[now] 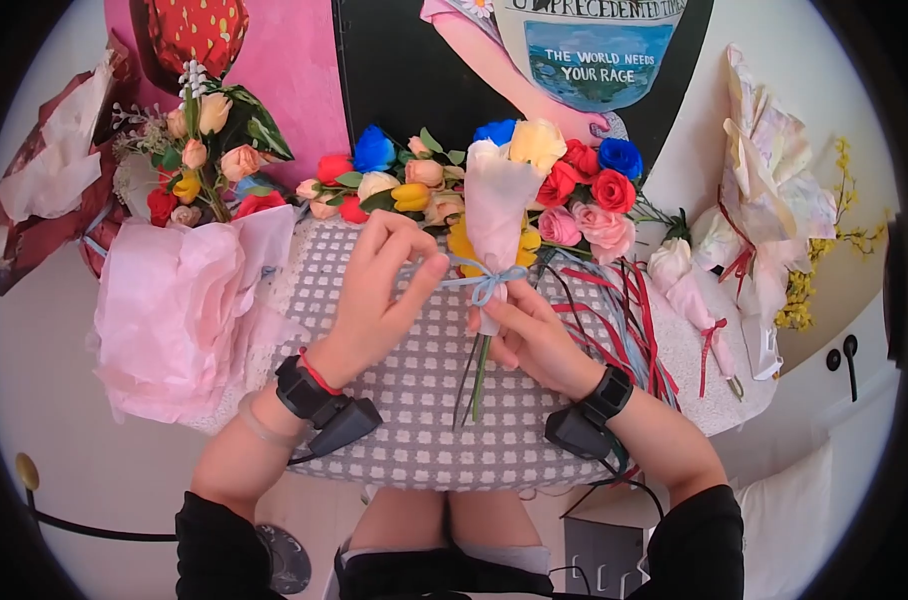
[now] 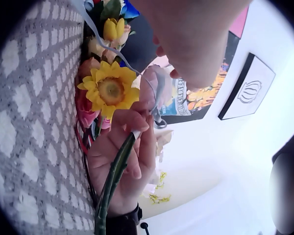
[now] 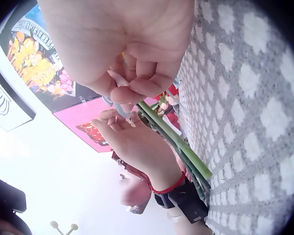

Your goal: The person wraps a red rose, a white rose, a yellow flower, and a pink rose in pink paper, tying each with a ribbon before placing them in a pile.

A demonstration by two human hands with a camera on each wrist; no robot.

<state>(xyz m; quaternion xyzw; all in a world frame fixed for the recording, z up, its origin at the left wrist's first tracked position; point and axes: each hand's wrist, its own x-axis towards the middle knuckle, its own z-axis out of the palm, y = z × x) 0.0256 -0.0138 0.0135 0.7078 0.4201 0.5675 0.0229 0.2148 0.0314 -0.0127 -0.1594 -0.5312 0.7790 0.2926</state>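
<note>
My right hand pinches a small flower bouquet at its lower wrapping, just under a blue ribbon tied in a bow. Pink paper wraps this bouquet, with cream petals at the top; its green stems point down below the hand. To the left, my left hand is raised beside the bow, its fingers bent and its thumb apart from the index finger. One ribbon tail stretches from the bow past the left hand. Behind the bouquet shows a yellow sunflower.
Pink tissue paper lies piled at the left of the checked tablecloth. Loose artificial flowers line the back. Red and grey ribbons trail at the right, near a finished-looking wrapped white flower. Larger wrapped bouquets stand at both sides.
</note>
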